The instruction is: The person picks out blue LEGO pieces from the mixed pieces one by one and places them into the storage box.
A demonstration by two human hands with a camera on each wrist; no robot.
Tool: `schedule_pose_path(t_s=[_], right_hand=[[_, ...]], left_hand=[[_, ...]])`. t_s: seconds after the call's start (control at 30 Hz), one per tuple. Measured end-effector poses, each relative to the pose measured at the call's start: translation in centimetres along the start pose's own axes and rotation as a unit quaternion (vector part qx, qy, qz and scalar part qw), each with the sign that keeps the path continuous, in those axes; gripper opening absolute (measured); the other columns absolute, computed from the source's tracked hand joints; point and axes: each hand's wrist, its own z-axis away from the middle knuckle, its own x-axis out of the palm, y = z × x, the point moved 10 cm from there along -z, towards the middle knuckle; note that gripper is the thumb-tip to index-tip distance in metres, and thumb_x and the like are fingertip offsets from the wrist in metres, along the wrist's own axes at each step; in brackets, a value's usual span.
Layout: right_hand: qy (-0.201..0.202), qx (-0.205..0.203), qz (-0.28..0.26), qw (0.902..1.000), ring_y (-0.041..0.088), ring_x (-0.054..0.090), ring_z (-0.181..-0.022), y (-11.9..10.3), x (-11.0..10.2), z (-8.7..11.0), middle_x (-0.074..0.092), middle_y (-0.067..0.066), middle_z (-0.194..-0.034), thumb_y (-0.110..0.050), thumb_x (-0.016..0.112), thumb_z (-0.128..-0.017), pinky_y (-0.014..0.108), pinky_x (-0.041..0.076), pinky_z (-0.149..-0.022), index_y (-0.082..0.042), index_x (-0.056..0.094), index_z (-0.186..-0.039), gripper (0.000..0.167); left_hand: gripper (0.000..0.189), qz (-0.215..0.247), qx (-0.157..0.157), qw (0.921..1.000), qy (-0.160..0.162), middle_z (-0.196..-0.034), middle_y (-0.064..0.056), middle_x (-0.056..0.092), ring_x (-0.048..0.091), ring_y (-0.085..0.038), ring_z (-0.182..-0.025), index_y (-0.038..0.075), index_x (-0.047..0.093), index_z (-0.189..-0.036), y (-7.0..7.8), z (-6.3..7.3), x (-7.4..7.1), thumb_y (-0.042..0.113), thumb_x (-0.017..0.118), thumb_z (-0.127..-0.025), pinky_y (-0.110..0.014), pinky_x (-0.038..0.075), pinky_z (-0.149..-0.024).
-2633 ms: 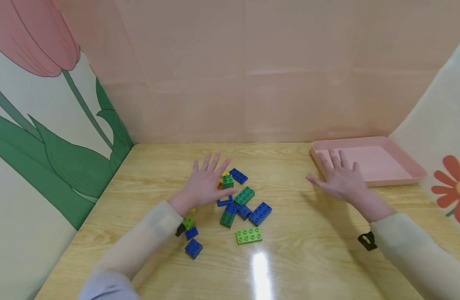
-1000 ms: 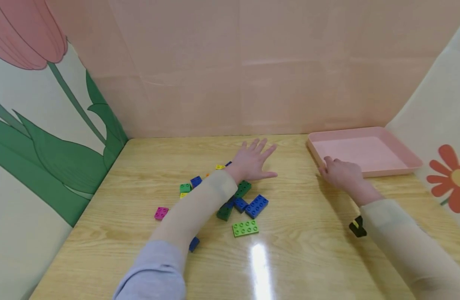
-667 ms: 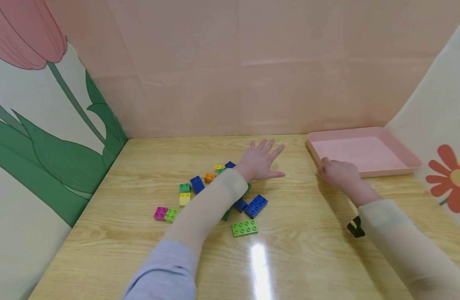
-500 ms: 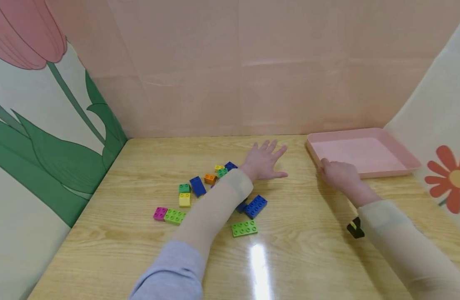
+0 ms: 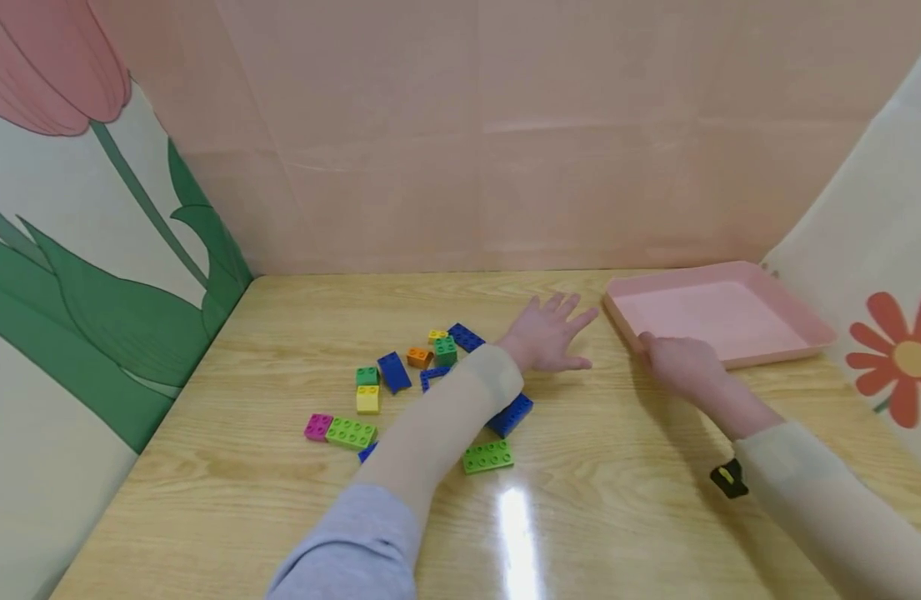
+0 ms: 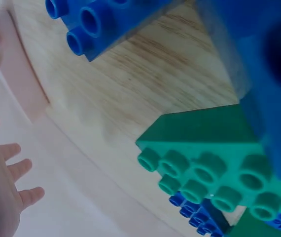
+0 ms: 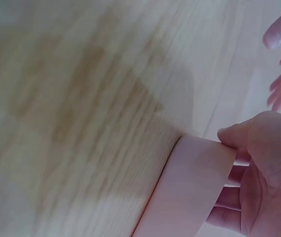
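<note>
My right hand [image 5: 681, 364] grips the near-left part of the pink tray [image 5: 738, 312] in the head view. The right wrist view shows its thumb outside the tray wall [image 7: 187, 185] and its fingers over the inner side. My left hand [image 5: 552, 333] is spread open between the toy bricks and the tray, holding nothing. Its forearm passes over part of the brick group and hides some of it. Near that wrist lie a blue brick [image 5: 511, 415] and a lime brick [image 5: 488, 456]. Large in the left wrist view are a green brick [image 6: 209, 158] and a blue brick [image 6: 101, 24].
Left of the forearm lie a magenta brick [image 5: 318, 427], a lime brick [image 5: 351, 432], a yellow brick [image 5: 367, 398], a blue brick [image 5: 394, 372] and an orange brick [image 5: 419, 357]. A pink backdrop [image 5: 355, 167] rises behind the wooden table [image 5: 205, 467]; printed side panels flank it.
My left hand has moved right, from over the bricks toward the tray. My right hand has come down and taken hold of the tray, which has shifted slightly left and nearer.
</note>
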Motion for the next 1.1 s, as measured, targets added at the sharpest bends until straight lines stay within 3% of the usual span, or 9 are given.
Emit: schedule_pose_path(t_s=[0.23, 0.4, 0.77, 1.0, 1.1], right_hand=[[0.040, -0.048, 0.003, 0.9980, 0.019, 0.038, -0.042, -1.8, -1.2, 1.6, 0.034, -0.003, -0.052, -0.008, 0.059, -0.091, 0.042, 0.038, -0.035, -0.004, 0.043, -0.083, 0.019], [0.073, -0.089, 0.006, 0.9933, 0.016, 0.036, -0.039, -3.3, -2.1, 3.0, 0.033, -0.005, -0.050, -0.005, 0.064, -0.085, 0.038, 0.036, -0.032, -0.004, 0.043, -0.082, 0.022], [0.018, -0.101, -0.009, 0.9947, 0.018, 0.041, -0.040, -4.7, -1.9, 4.5, 0.037, -0.003, -0.053, -0.004, 0.067, -0.082, 0.038, 0.037, -0.035, -0.005, 0.047, -0.088, 0.022], [0.026, -0.098, -0.017, 0.9947, 0.015, 0.037, -0.041, -4.9, -2.6, 5.2, 0.038, -0.005, -0.054, -0.004, 0.067, -0.079, 0.033, 0.031, -0.034, -0.007, 0.047, -0.085, 0.021], [0.014, -0.090, -0.021, 0.9957, 0.014, 0.038, -0.043, -4.6, -2.3, 5.2, 0.040, -0.006, -0.055, -0.004, 0.068, -0.079, 0.033, 0.031, -0.036, -0.007, 0.051, -0.088, 0.020]], left_hand=[[0.090, 0.002, 0.033, 0.9994, 0.004, -0.162, -0.004, 0.009, 0.011, -0.027, -0.146, 0.032, 0.000, -0.157, 1.3, -0.3, -0.8, 0.073, 0.042, -0.088, -0.050, 0.017, -0.114], [0.088, -0.004, 0.067, 0.9977, -0.008, -0.162, -0.003, 0.004, 0.006, -0.026, -0.147, 0.034, -0.002, -0.156, 2.7, -0.7, -0.6, 0.072, 0.042, -0.089, -0.050, 0.015, -0.114], [0.081, -0.031, 0.147, 0.9878, -0.042, -0.162, 0.001, 0.007, 0.001, -0.022, -0.147, 0.038, -0.003, -0.155, 5.5, -0.7, 0.2, 0.064, 0.042, -0.094, -0.046, 0.012, -0.115], [0.072, -0.055, 0.165, 0.9832, -0.054, -0.160, 0.003, 0.018, 0.013, -0.024, -0.146, 0.034, 0.006, -0.157, 6.7, -0.3, 0.8, 0.056, 0.040, -0.097, -0.040, 0.012, -0.116], [0.068, -0.058, 0.172, 0.9820, -0.051, -0.155, 0.001, 0.029, 0.028, -0.022, -0.140, 0.031, 0.012, -0.157, 7.1, -0.3, 0.7, 0.053, 0.039, -0.098, -0.039, 0.017, -0.115]])
